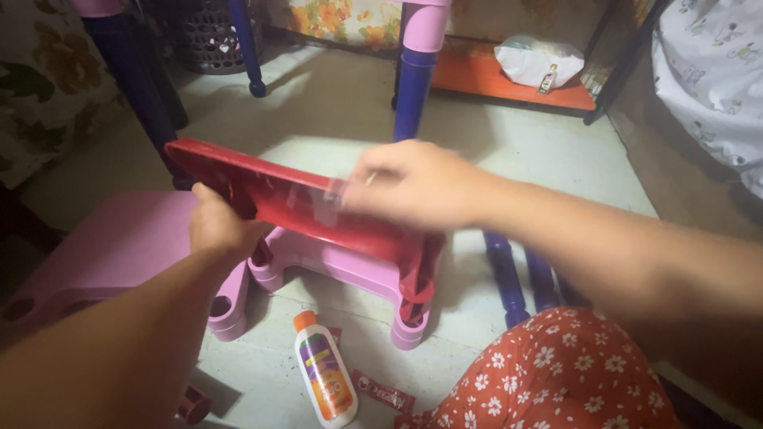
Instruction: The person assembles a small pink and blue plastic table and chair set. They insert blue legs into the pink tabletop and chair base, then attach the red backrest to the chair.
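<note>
Head view: I'm sitting on a pale concrete floor (334, 103), my left hand (218, 226) and right hand (413, 184) both gripping a flat red plastic panel (294, 202) running upper-left to lower-right.

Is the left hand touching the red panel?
Touching. The head view shows the left hand gripping the near edge of the red panel, thumb over its rim; the right hand grips the top edge.

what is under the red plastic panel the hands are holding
A pink plastic panel with round leg sockets sits under the red plastic panel; the floor shows around it. Its middle is covered.
</note>
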